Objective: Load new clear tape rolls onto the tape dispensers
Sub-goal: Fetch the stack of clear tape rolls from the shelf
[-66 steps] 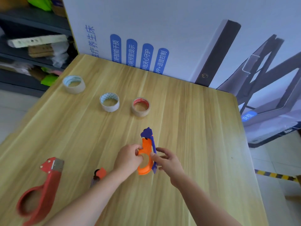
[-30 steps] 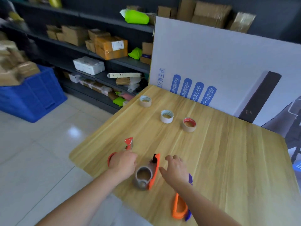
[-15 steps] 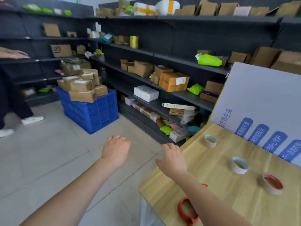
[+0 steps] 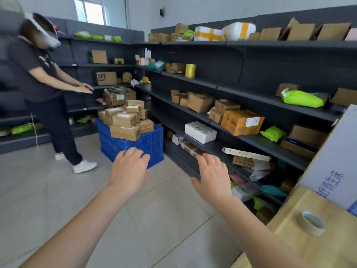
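My view is turned left, away from the table. My left hand (image 4: 129,169) and my right hand (image 4: 213,176) are stretched out in the air over the floor, palms down, fingers relaxed, holding nothing. Only one clear tape roll (image 4: 311,223) shows, lying flat on the wooden table (image 4: 301,254) at the lower right corner. The tape dispensers and the other rolls are out of view.
A blue crate (image 4: 135,145) piled with cardboard parcels stands on the tiled floor ahead. Dark shelves (image 4: 241,89) with boxes run along the wall. Another person (image 4: 44,88) stands at the left. A white printed board (image 4: 336,165) leans at the table's far edge.
My view swung left and up, from the table to the room. Both hands let go of the dispensers and lifted off the table into the air; the dispensers left the view.
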